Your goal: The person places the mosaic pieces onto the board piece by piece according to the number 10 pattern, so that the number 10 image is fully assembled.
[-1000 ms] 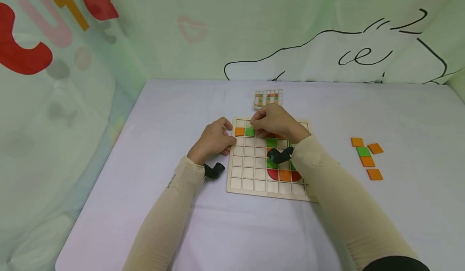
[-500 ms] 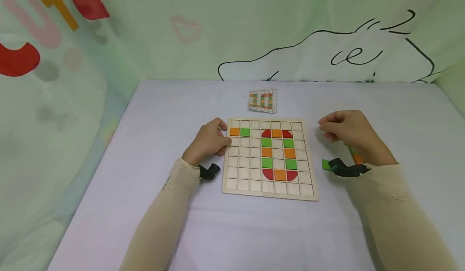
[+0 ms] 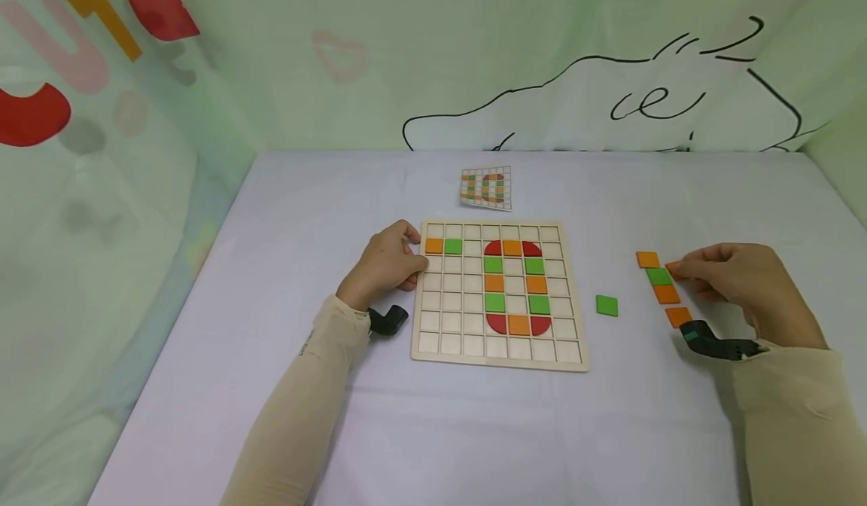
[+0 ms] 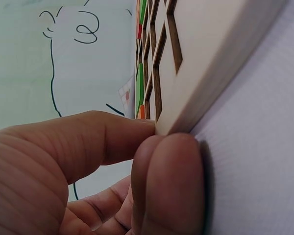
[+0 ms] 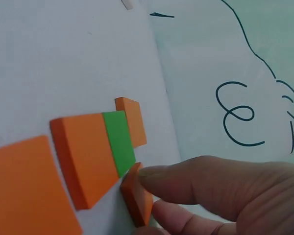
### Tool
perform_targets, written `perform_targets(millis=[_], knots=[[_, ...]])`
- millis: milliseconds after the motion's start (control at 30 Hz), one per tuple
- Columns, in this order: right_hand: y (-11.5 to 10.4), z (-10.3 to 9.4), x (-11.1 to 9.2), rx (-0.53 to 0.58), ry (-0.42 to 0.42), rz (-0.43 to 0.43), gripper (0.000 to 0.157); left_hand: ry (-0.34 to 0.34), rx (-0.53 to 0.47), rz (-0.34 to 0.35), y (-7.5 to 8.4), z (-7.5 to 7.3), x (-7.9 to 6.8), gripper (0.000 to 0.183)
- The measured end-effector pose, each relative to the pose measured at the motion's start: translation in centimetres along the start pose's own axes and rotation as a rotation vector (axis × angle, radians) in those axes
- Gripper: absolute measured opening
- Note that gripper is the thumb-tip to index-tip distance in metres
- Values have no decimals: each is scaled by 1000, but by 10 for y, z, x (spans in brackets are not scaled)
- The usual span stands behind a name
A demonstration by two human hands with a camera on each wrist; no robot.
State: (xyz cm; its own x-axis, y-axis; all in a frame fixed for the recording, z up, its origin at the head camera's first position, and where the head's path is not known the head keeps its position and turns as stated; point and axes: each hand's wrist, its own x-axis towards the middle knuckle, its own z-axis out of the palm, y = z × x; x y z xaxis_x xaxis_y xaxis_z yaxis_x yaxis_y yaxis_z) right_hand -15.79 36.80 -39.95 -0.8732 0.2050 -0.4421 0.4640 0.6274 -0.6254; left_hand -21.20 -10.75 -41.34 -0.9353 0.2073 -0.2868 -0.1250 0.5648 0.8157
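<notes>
A wooden grid board (image 3: pixel 567 325) lies on the table, with orange and green squares and red rounded corner tiles set in some cells. At its upper left edge my left hand (image 3: pixel 386 261) holds on with curled fingertips and thumb, which press the rim in the left wrist view. To the right, my right hand (image 3: pixel 752 284) pinches an orange square tile (image 5: pixel 137 196) between thumb and finger, tilted up on its edge. Beside it lies a short row of tiles: a green tile (image 3: pixel 658 276) between orange tiles (image 3: pixel 667 294), and one more orange tile (image 3: pixel 678 316) nearer me.
A lone green tile (image 3: pixel 606 305) lies between the board and the row. Behind the board rests a small pattern card (image 3: pixel 486 188) printed with a coloured grid. A light printed cloth (image 3: pixel 284 77) hangs beyond the table's back edge.
My right hand has gone from over the board to the loose tiles on the right and grips an orange one. A green tile now lies apart, nearer the board. My left hand stays at the board's edge.
</notes>
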Motion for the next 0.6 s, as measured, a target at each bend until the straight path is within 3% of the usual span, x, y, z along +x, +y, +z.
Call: perform_targets(millis=[233,500,600], knots=[[2,4,3,-40,12,15,51,1,-1,-13,0,1,-1,35],[2,7,0,25,36,2,52,-1,-8,-18,1,2,-1,34],[-1,9,0,72,69,-26,40,-1,-4,-18,1,1,-1,34]])
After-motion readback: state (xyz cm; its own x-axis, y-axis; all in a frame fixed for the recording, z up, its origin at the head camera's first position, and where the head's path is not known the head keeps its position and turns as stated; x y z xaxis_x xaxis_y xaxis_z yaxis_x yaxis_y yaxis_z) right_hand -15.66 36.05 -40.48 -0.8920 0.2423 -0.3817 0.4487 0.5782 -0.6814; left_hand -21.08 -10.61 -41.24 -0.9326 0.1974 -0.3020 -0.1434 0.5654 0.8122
